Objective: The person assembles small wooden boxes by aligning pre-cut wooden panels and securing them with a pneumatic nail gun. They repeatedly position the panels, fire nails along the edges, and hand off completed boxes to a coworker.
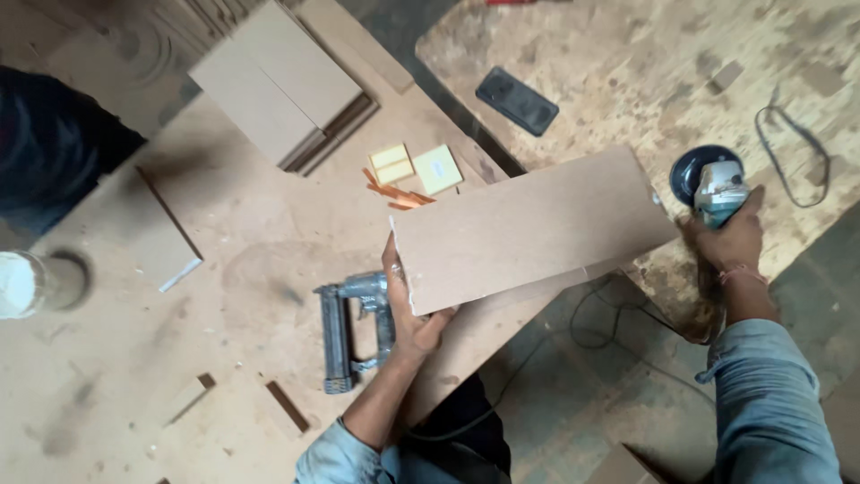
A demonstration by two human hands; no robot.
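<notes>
Fibreboard panel [528, 229], a long pale brown rectangle, lies tilted across the middle of the head view, its near end over the desk [224, 296] close to that desk's right edge and its far end reaching out over the gap toward the stained work surface [627, 63] beyond. Your left hand [408, 309] holds the panel at its lower left corner; the fingers are tucked behind the board and the thumb lies along its chipped white edge, so the hand is clamped on the panel. Your right hand [730, 237] is wrapped around the body of a teal and grey power sander [712, 184], fingers curled tight on it, with its dark round pad just beside the panel's far end; you cannot tell whether pad and board touch. Both of your forearms wear rolled light blue sleeves. Just left of your left hand a grey nail gun [349, 332] lies on the desk. Beyond the panel, near the desk's right edge, sit yellow square blocks [417, 166] and a few thin orange strips [394, 195]. A stack of cut boards [282, 81] rests toward the far edge. A dark phone [517, 100] lies on the stained surface, and a looped black cord [793, 152] lies toward its right side. A white cup [18, 285] stands at the desk's left edge.
</notes>
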